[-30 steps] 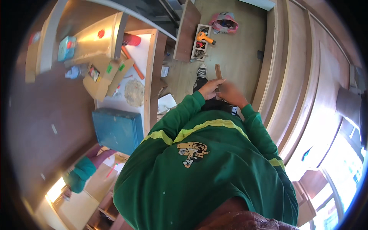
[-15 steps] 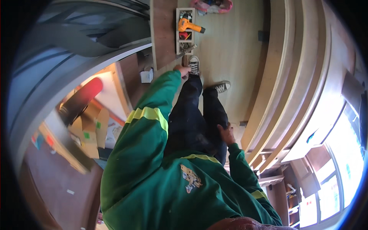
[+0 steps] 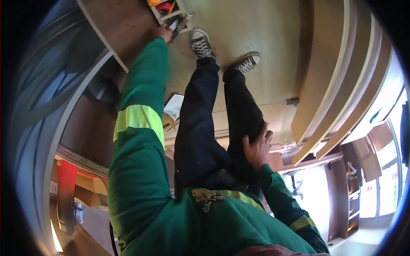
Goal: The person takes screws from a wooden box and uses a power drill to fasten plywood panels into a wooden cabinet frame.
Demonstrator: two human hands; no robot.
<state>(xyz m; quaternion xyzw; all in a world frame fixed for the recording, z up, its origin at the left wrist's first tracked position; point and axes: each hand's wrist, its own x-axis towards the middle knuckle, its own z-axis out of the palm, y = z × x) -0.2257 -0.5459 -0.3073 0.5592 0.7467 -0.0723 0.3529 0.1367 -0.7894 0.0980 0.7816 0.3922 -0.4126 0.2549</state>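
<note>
My left hand [image 3: 163, 33] reaches far forward to the near end of a light wooden tool tray [image 3: 169, 16] on the floor. Its fingers look bent against a silvery metal piece [image 3: 173, 25] there, but they are small and partly hidden, so what they hold cannot be made out. Just right of them a tool with a pale cylindrical end [image 3: 185, 21] sticks out over the tray's edge. Inside the tray lies a red item [image 3: 163, 7]. My right hand [image 3: 258, 147] rests on my right thigh, fingers spread over the black trousers, with nothing in it.
A brown board [image 3: 124, 30] lies left of the tray. My sneakers [image 3: 200, 42] stand on the pale floor. Curved wooden ledges [image 3: 337, 77] rise on the right. A white piece [image 3: 174, 106] lies beside my left leg, and a red cylinder [image 3: 67, 183] stands at lower left.
My left hand has moved from beside my left shoe to the tray's near end. My view has shifted, leaving most of the yellow drill out of sight. The right hand stays on my leg.
</note>
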